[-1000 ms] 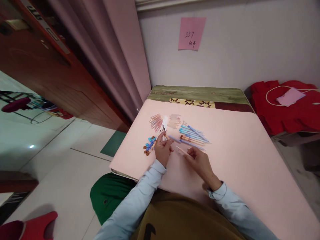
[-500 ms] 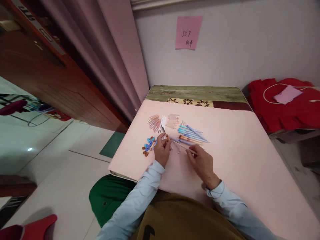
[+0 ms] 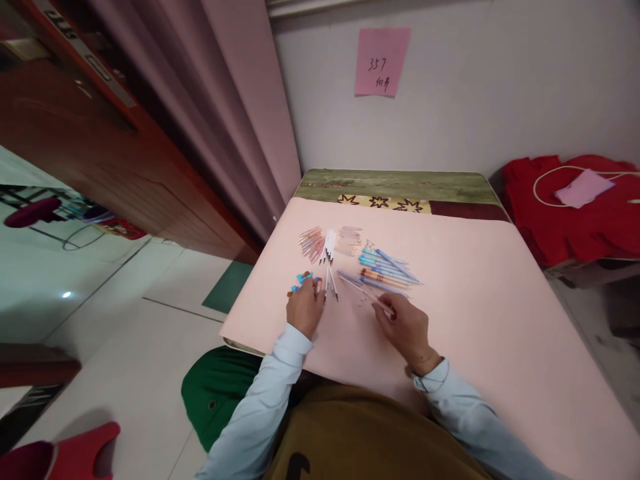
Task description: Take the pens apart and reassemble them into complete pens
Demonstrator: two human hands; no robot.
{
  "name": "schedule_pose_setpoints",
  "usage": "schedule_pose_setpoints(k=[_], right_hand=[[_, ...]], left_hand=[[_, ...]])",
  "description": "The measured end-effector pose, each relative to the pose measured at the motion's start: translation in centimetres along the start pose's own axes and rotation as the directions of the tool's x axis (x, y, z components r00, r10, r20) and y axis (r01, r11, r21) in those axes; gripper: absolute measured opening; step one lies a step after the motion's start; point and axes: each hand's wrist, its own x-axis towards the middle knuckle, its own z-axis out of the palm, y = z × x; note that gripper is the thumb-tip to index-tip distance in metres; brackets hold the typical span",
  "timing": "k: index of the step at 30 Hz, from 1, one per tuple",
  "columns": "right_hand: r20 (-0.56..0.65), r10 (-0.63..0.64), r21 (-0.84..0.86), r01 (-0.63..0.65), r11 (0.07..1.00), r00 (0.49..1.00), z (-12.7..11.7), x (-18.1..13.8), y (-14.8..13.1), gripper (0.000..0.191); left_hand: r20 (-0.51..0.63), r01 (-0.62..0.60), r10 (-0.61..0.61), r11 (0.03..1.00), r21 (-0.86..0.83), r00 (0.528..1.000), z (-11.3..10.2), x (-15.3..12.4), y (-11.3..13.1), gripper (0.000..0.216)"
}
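Note:
My right hand (image 3: 403, 325) pinches a thin white pen refill (image 3: 360, 289), which slants up and left from the fingertips. My left hand (image 3: 305, 310) is low over a small pile of blue and brown pen caps (image 3: 301, 277). Its fingertips are bent together at the pile's right side and mostly hidden, so what they hold is unclear. Two white refills with dark tips (image 3: 330, 283) lie just right of that hand. Between the hands and the back, blue and peach pen barrels (image 3: 385, 270) lie in a loose bundle.
Pinkish clear tubes (image 3: 311, 243), white refills (image 3: 330, 240) and pale tubes (image 3: 349, 240) lie in groups farther back on the pink-covered table (image 3: 480, 320). A red cloth (image 3: 565, 220) with a white cable is at right. A wooden door (image 3: 150, 173) stands at left.
My left hand has moved left and down from near the refill to the cap pile. Two refills are now exposed where it was. My right hand stays almost in place, still pinching.

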Motion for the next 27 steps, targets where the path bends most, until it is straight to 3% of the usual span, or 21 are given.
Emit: schedule_pose_setpoints(k=[5,10,13,18,20,23,27], right_hand=[[0.028,-0.239,-0.003,0.239,0.971,0.971,-1.0,-0.3,-0.7,0.006],[0.073,-0.335,0.096,0.328,0.94,0.939,-2.4,-1.5,-0.7,0.005],[0.041,-0.305,0.144,0.297,0.944,0.951,-3.1,-2.0,-0.4,0.01],[0.026,-0.103,0.087,0.1,0.991,0.994,-2.4,-1.3,-0.2,0.016],[0.019,-0.065,-0.015,0.065,0.998,0.998,-1.5,-0.8,-0.1,0.014],[0.022,-0.09,-0.18,0.093,0.979,0.996,-0.4,-0.2,-0.1,0.013],[0.097,-0.134,-0.212,0.152,0.965,0.986,-0.5,0.3,0.4,0.019]], left_hand=[[0.024,-0.053,0.049,0.974,0.218,0.999,0.3,-0.7,0.7,0.023],[0.019,-0.153,0.153,0.958,0.242,0.988,0.4,-1.4,1.0,0.025],[0.091,-0.35,0.339,0.917,0.191,0.936,1.1,-2.0,1.5,0.026],[0.221,-0.599,0.56,0.779,0.188,0.798,2.9,-2.2,2.9,0.034],[0.221,-0.608,0.568,0.763,0.221,0.793,3.3,-1.9,3.0,0.03],[0.188,-0.57,0.538,0.777,0.267,0.822,3.5,-1.4,2.7,0.025],[0.119,-0.536,0.523,0.807,0.247,0.844,3.3,-1.2,1.8,0.034]])
